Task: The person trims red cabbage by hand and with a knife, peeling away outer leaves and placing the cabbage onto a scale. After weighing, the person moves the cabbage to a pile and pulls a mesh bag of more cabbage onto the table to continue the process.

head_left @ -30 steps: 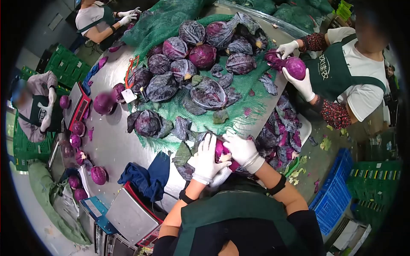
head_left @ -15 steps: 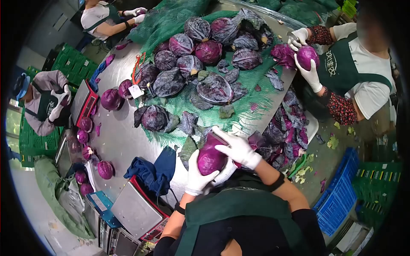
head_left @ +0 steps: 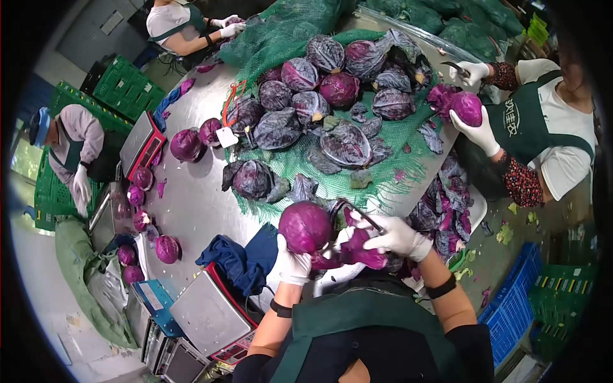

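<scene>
My left hand point(head_left: 294, 263), in a white glove, is closed around the underside of a smooth red cabbage point(head_left: 305, 228). My right hand point(head_left: 399, 239), gloved too, grips a dark curved knife point(head_left: 361, 214) whose hooked end points left. Loose purple leaves point(head_left: 363, 249) hang between the two hands, beside the cabbage; whether they are still attached is hard to tell. Just beyond my hands, several unpeeled red cabbages point(head_left: 277, 129) with dull outer leaves lie on a green net point(head_left: 389, 182) spread over the metal table point(head_left: 191, 220).
Trimmed leaves point(head_left: 447, 198) fill a bin at my right. Peeled cabbages point(head_left: 167, 249) line the table's left side. A scale point(head_left: 211, 313) and dark blue cloth point(head_left: 239, 258) sit near my left arm. A co-worker point(head_left: 543, 121) at right holds a cabbage and a curved knife; other people stand farther off.
The cabbage in my left hand has shifted up and left. My right hand has drawn away to the right, and purple leaves now hang between the hands. The whole view has shifted slightly.
</scene>
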Motion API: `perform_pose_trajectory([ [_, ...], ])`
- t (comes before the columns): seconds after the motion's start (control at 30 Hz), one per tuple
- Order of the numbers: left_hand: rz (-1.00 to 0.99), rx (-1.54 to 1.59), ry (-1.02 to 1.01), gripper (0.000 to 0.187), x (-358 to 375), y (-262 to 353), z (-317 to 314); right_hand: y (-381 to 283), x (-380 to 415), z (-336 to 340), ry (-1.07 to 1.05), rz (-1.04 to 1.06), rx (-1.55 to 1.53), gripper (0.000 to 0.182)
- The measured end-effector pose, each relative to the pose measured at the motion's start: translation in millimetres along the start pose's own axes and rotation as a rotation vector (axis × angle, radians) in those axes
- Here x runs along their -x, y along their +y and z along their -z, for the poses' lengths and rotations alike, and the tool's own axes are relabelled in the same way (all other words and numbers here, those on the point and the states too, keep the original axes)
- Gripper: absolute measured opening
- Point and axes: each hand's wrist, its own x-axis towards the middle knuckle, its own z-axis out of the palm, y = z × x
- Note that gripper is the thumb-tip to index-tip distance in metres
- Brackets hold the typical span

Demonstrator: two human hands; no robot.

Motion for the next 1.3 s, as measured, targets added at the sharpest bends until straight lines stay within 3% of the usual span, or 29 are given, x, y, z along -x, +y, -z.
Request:
perform_pose_trajectory([
  [0.07, 0.141, 0.22, -0.004, 0.082, -14, -7, 13, 13, -29, -38, 0.185, 0.488, 0.062, 0.071],
  [0.13, 0.089, 0.15, 0.076, 0.083, -17, -5, -7, 31, -60, -73, 0.426, 0.827, 0.427, 0.057],
  [0.2, 0.009, 0.123, 0.215, 0.081, -15, 0, -27, 30, -63, -94, 0.361, 0.576, 0.881, 0.044],
  [0.23, -0.012, 0.265, 0.158, 0.078, -26, -1, -7, 40, -68, -97, 0.288, 0.588, 0.817, 0.034],
  [0.27, -0.024, 0.298, 0.243, 0.077, -13, 19, -48, 28, -58, -94, 0.206, 0.686, 0.707, 0.029],
  [0.33, -0.039, 0.555, 0.218, 0.082, -25, 52, 5, 21, -28, -55, 0.115, 0.631, 0.679, 0.027],
  [0.4, -0.146, 0.836, 0.18, 0.085, -22, 82, 16, 29, -8, -4, 0.346, 0.638, 0.8, 0.028],
  [0.47, -0.27, 0.944, 0.082, 0.082, -19, 102, 37, 26, 15, 44, 0.541, 0.299, 1.078, 0.026],
  [0.5, 0.034, 1.226, -0.269, 0.067, -30, 109, 98, 30, 22, 63, 0.667, 0.281, 1.16, 0.027],
  [0.53, 0.031, 1.227, -0.269, 0.067, -32, 108, 83, 32, 24, 74, 0.796, 0.26, 1.235, 0.029],
  [0.57, -0.109, 0.683, -0.157, 0.06, -37, 107, 46, 26, 16, 74, 0.796, 0.259, 1.235, 0.029],
  [0.6, -0.234, 0.139, -0.043, 0.052, -44, 102, 7, 14, 2, 71, 0.749, 0.331, 0.845, 0.034],
  [0.63, -0.185, -0.11, 0.057, 0.054, -57, 96, -28, 2, -11, 67, 0.685, 0.391, 0.455, 0.04],
  [0.67, -0.171, -0.301, -0.024, 0.054, -75, 84, -40, 9, -36, 72, 0.634, 0.202, 0.115, 0.048],
  [0.73, -0.231, -0.662, -0.174, 0.047, -120, 60, -59, 14, -82, 76, 0.653, 0.199, -0.178, 0.053],
  [0.77, -0.194, -0.645, -0.171, 0.043, -140, 47, -67, 18, -105, 83, 0.708, 0.155, -0.117, 0.055],
  [0.8, -0.196, -0.703, -0.14, 0.043, -162, 34, -77, 22, -127, 84, 0.736, 0.175, -0.244, 0.053],
  [0.83, -0.298, -0.975, -0.165, 0.044, -192, 20, -68, 26, -142, 87, 0.722, 0.142, -0.318, 0.05],
  [0.93, -0.215, -1.064, -0.186, 0.051, -256, -15, -48, 31, -167, 89, 0.737, 0.109, -0.411, 0.042],
  [1.07, -0.193, -0.982, -0.134, 0.057, -196, 2, -83, 21, -140, 69, 0.735, 0.227, -0.287, 0.046],
  [1.1, -0.305, -1.09, -0.218, 0.058, -181, 2, -76, 20, -128, 66, 0.701, 0.215, -0.327, 0.043],
  [1.13, -0.541, -1.338, -0.274, 0.061, -148, 13, -86, 17, -115, 62, 0.651, 0.276, -0.342, 0.038],
  [1.2, -0.24, -1.113, -0.296, 0.06, -107, 5, -71, 16, -91, 55, 0.542, 0.226, -0.311, 0.033],
  [1.27, -0.339, -1.325, -0.286, 0.063, -69, -2, -74, 28, -86, 42, 0.476, 0.206, -0.367, 0.027],
  [1.3, -0.333, -1.257, -0.292, 0.067, -70, -7, -54, 26, -82, 35, 0.486, 0.17, -0.332, 0.035],
])
